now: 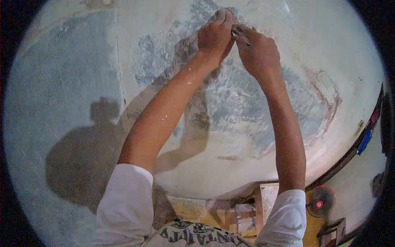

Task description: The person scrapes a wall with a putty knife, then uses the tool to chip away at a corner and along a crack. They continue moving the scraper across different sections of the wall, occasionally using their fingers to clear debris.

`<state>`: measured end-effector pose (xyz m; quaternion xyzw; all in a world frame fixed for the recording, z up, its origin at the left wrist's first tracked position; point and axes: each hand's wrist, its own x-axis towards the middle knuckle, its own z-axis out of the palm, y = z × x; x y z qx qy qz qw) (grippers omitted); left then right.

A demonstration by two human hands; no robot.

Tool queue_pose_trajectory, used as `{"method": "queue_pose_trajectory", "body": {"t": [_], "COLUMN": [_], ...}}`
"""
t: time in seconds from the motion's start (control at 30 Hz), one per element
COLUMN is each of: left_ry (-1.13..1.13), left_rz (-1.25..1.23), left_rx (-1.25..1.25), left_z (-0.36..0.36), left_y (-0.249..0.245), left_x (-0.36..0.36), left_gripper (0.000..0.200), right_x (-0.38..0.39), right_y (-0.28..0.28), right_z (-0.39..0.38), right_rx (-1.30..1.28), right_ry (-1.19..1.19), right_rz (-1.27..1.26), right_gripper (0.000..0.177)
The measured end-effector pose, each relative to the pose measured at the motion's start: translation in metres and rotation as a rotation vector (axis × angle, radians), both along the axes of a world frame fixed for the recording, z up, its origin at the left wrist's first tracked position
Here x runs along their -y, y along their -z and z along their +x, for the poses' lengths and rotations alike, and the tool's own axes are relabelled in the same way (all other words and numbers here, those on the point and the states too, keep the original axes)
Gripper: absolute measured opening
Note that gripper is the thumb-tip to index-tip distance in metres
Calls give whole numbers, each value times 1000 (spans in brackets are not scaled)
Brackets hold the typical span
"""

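Observation:
Both of my arms reach up against a patchy grey and whitish wall [238,99]. My left hand [216,36] is closed near the top of the view, its fingers pressed together at the wall surface. Right beside it, my right hand [259,51] is curled, with its thumb and fingertips meeting my left hand's fingers. A small dark edge shows at the right hand's fingertips, too small to name. What either hand holds, if anything, is hidden. White specks dot my left forearm.
Shadows of my head and arms [78,160] fall on the wall at left. Rough, broken plaster [327,88] marks the right side. At lower right are a fan with a red centre [320,203] and a blue item [364,142]. Wooden furniture [247,216] stands below.

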<state>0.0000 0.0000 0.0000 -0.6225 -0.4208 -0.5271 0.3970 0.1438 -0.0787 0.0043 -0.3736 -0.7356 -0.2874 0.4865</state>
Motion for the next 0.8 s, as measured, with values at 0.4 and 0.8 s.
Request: {"method": "queue_pose_trajectory", "body": {"t": [0.4, 0.8], "left_ry": [-44, -38], "left_rz": [23, 6], "left_rx": [-3, -11], "left_z": [7, 3], "left_y": [-10, -9], "left_x": [11, 19], "left_gripper": [40, 40], "right_x": [-9, -9], "right_y": [-14, -16], "right_z": [11, 9], "right_rx": [36, 63], "right_ry": [-43, -72], "right_rz": [78, 99], "right_gripper": [27, 28]}}
